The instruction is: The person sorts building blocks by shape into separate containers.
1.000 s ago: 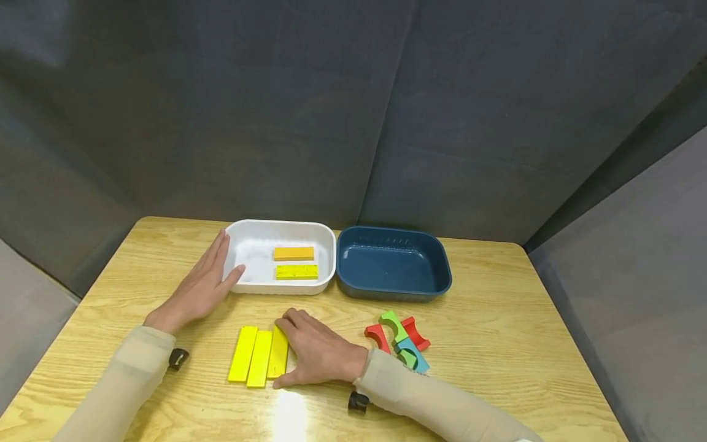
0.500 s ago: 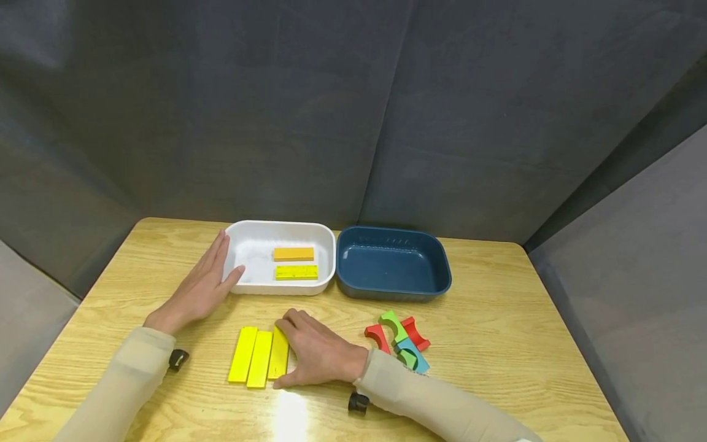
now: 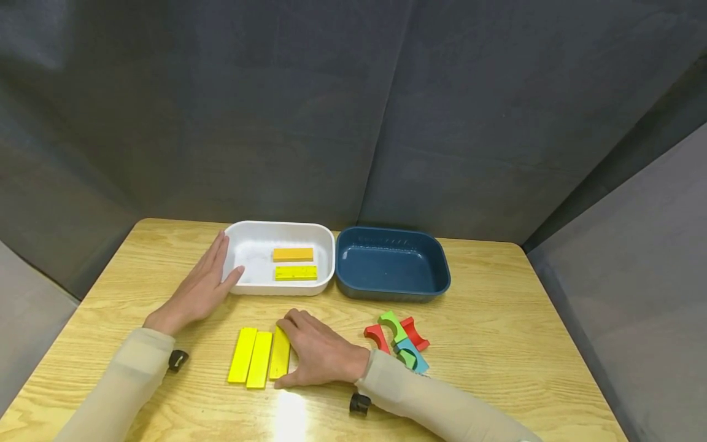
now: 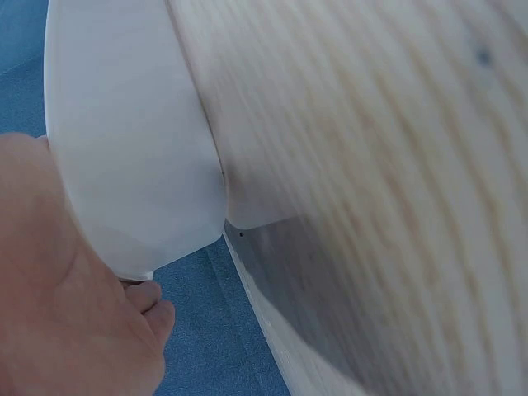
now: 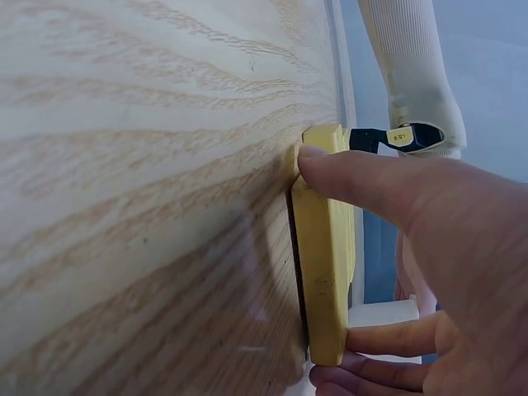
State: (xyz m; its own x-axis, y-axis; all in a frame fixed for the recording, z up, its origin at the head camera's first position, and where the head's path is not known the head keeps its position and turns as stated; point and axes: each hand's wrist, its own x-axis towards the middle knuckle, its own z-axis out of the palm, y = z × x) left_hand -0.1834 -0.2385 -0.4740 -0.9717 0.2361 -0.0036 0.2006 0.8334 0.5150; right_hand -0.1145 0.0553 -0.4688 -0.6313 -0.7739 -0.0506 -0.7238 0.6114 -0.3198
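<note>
Right hand (image 3: 320,353) is clamped end to end on the right block (image 3: 280,355), thumb at its near end, fingers at its far end; I can't tell whether it sits flat or is just lifted. Left hand (image 3: 199,291) has fingers straight along the white tray's (image 3: 251,258) left end, thumb apart from them at the near rim. My read: flat pieces go in the white tray, partly done, with an orange block (image 3: 293,255) and a yellow block (image 3: 296,273) inside. Left to move: left block (image 3: 242,356), middle block (image 3: 259,360) and the gripped one. The arches (image 3: 399,331) lie loose to the right; blue tray (image 3: 389,270) shows bare floor, so I judge that half unstarted. Edges: both trays stand side by side near the table's (image 3: 497,319) far edge. Open wood between block row and trays; near rim to clear. Tray floor is bare on the left. Arches crowd the right sleeve (image 3: 420,393); I'd mind it.
</note>
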